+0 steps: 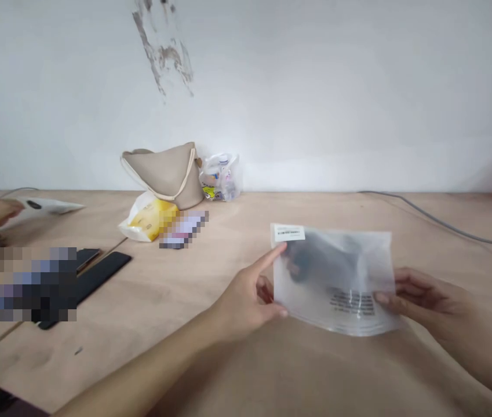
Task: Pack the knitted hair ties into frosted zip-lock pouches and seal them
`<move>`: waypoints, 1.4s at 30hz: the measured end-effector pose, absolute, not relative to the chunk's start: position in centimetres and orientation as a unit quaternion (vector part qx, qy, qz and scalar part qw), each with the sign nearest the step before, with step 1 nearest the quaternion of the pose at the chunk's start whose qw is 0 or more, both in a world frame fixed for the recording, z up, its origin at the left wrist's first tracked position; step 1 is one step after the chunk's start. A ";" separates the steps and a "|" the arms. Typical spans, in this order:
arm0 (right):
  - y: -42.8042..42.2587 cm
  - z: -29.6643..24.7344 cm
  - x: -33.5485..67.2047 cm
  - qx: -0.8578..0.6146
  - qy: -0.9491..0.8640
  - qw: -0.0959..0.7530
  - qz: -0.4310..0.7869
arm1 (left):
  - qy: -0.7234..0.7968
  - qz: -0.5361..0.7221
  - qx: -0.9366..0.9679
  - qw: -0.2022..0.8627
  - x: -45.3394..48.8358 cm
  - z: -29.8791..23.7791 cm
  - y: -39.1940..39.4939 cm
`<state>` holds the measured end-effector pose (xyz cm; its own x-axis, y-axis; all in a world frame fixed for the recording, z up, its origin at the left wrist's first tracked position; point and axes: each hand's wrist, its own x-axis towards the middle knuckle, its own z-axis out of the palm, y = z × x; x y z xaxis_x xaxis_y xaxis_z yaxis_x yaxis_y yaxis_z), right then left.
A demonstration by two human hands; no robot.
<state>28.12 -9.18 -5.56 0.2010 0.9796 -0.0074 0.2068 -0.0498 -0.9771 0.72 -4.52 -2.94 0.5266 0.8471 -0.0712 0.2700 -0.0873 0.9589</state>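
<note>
The left hand (246,298), thumb and forefinger spread, is holding one edge of a frosted, rectangular plastic pouch (330,281) right of centre in the frame, while the right hand (432,301) is pinching its opposite edge over the pale wooden bench (237,231).

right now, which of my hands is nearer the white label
Left: the left hand has a fingertip just below the label; the right hand holds the opposite side of the bag.
</note>
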 end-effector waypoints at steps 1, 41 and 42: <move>-9.1 -5.8 28.5 -0.600 -0.495 0.486 0.400 | 0.409 0.289 0.713 0.491 0.9 -3.3 -4.5; -2.1 -9.3 25.0 -0.535 -0.485 0.588 0.364 | 0.416 0.531 0.477 0.563 5.1 -7.3 2.2; -1.6 -9.3 25.0 -0.532 -0.488 0.582 0.373 | 0.418 0.536 0.462 0.569 5.2 -7.3 2.7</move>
<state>24.98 -1.57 -9.29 0.2446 0.9544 0.1712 0.0857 0.1546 -0.9843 5.22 2.73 -7.30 0.0754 0.9969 0.0203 -0.2243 -0.0029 0.9745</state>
